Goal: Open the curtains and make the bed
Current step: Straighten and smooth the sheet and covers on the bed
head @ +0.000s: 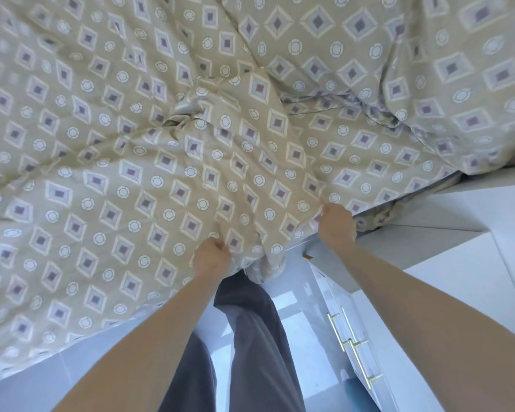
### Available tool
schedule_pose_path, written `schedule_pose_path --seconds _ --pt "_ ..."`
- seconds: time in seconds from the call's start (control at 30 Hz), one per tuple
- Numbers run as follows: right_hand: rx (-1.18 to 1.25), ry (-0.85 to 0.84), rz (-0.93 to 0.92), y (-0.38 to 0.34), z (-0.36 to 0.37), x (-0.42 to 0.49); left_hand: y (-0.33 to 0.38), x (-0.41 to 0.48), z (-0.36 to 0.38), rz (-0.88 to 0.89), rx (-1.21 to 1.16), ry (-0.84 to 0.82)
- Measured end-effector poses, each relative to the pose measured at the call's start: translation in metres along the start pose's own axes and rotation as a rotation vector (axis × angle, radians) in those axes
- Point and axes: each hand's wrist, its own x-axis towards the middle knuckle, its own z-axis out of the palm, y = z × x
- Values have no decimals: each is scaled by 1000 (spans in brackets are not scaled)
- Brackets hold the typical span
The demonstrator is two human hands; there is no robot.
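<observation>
A beige duvet (149,162) with a diamond and circle print covers nearly the whole bed and hangs over its near edge. It is creased and bunched in the middle. My left hand (211,258) grips the duvet's near edge, fingers closed in the cloth. My right hand (338,224) grips the same edge further right, near the bed's corner. Both arms reach forward from the bottom of the view. No curtains are in view.
A white cabinet (446,292) with gold bar handles (350,341) stands close on the right, beside the bed. My grey trousers (250,346) and a glossy pale floor (295,316) fill the narrow gap between bed and cabinet.
</observation>
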Motion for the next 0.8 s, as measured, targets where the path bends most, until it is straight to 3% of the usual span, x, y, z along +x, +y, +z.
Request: schedule_pose_path --seconds 0.17,0.33,0.43,0.53,0.67,0.8 --pt "41 35 -3 5 3 13 -20 -6 -7 46 66 47" --pt "330 -74 43 14 14 7 -31 -8 6 -4 -135 -57" --pt "174 -127 -37 19 16 2 -40 -11 13 41 -146 -223" --pt "24 -176 -63 23 26 -4 -45 -14 17 120 -97 -263" --pt "-196 -92 -95 30 20 -8 -53 -18 13 295 29 -186" --pt "-45 67 -83 31 22 -11 -59 -14 5 489 250 -54"
